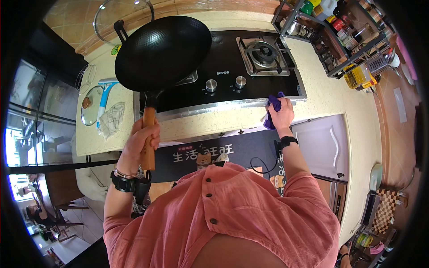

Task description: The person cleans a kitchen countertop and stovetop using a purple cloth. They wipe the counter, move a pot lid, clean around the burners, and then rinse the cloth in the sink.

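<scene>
My left hand point(142, 135) grips the wooden handle point(148, 147) of a black wok point(164, 50). The wok is over the left part of a black glass gas hob point(221, 60) and hides most of the burner there; whether it rests on that burner I cannot tell. Bunched in my right hand point(282, 112) is a purple cloth point(274, 104), held at the hob's front metal edge near the right corner. Part of the cloth hangs over the counter front. The right burner point(264, 55) has a pan support and carries no pot. Two control knobs point(211, 85) face me.
On the left counter lie a blue-and-white squeegee point(105, 100), a glass lid point(92, 105) and a crumpled pale cloth point(113, 120). A larger glass lid point(122, 20) leans at the back wall. A metal shelf point(321, 30) with bottles and an oil jug point(358, 77) stand right.
</scene>
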The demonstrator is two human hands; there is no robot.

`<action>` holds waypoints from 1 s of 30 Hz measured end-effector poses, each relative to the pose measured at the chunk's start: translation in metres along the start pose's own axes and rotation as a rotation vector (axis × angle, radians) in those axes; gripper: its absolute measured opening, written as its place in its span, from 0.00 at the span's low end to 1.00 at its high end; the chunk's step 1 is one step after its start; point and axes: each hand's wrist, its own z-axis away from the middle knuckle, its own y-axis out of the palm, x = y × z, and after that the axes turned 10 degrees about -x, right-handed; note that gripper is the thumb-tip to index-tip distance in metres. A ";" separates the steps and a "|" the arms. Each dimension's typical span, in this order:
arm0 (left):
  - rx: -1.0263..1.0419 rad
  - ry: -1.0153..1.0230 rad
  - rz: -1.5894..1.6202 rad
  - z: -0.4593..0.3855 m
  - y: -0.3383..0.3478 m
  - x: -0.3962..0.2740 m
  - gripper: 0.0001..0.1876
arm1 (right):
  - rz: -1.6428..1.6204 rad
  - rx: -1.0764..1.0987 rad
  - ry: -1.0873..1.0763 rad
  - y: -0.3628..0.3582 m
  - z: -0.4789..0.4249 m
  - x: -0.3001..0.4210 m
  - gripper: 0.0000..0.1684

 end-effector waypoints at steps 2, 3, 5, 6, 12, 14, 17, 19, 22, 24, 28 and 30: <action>0.011 -0.006 -0.054 0.000 0.001 -0.002 0.08 | 0.008 -0.005 0.000 0.002 0.001 -0.003 0.17; 0.010 -0.006 -0.084 0.000 0.001 -0.004 0.08 | 0.012 0.017 0.017 0.002 0.001 -0.002 0.17; 0.005 0.000 -0.136 0.003 0.001 -0.008 0.13 | 0.062 0.008 -0.015 0.001 0.000 0.002 0.17; 0.007 -0.004 -0.158 0.005 0.001 -0.008 0.16 | 0.071 0.002 -0.031 0.001 0.000 -0.001 0.17; 0.013 0.207 -0.346 0.053 -0.019 0.003 0.31 | 0.060 0.033 -0.046 0.006 -0.001 -0.008 0.19; -0.037 0.278 -0.485 0.071 -0.025 0.002 0.31 | 0.054 0.052 -0.048 0.002 -0.006 -0.006 0.20; -0.367 0.471 -0.716 0.109 -0.018 -0.014 0.26 | 0.028 0.132 -0.067 -0.008 -0.019 -0.005 0.18; -0.514 0.594 -0.659 0.124 0.003 -0.029 0.23 | 0.004 0.253 -0.021 -0.016 -0.032 -0.014 0.18; -0.463 0.800 -0.269 0.150 0.060 -0.022 0.23 | -0.161 0.465 -0.012 -0.024 -0.063 -0.024 0.17; -0.347 0.835 -0.302 0.125 0.105 -0.013 0.18 | -0.262 0.577 -0.043 -0.030 -0.091 -0.041 0.16; -0.281 0.450 -0.371 0.017 0.159 0.007 0.06 | -0.594 0.815 0.187 -0.050 -0.163 -0.074 0.08; -0.328 0.415 -0.257 -0.036 0.167 0.041 0.06 | -0.636 0.884 0.168 -0.062 -0.217 -0.078 0.11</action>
